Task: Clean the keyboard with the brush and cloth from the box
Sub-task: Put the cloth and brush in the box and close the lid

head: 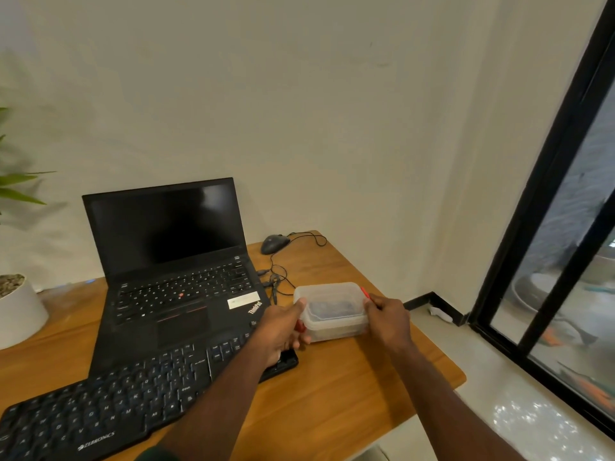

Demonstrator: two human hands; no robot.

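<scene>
Pale wall and a black-framed window close in our corner, where a wooden desk point(332, 394) carries an open laptop point(173, 261), a wired mouse point(274, 243) and a white plant pot point(20, 311). We stand over the translucent box point(331, 311), which sits near the desk's right edge, just beyond the right end of the black keyboard point(109, 400). Our left hand point(283, 331) grips the box's left end, fingers curled round it, thumb on the lid; our right hand point(387, 316) pinches its right end beside a red clip point(365, 292). Something dark lies inside, too blurred through the plastic to name; we guess it is the cloth or brush. The box's long axis runs left to right between our two hands, so both are equally near, one per end. We judge the lid is still on, and opening it calls for releasing the clips at those ends, then lifting upward.
</scene>
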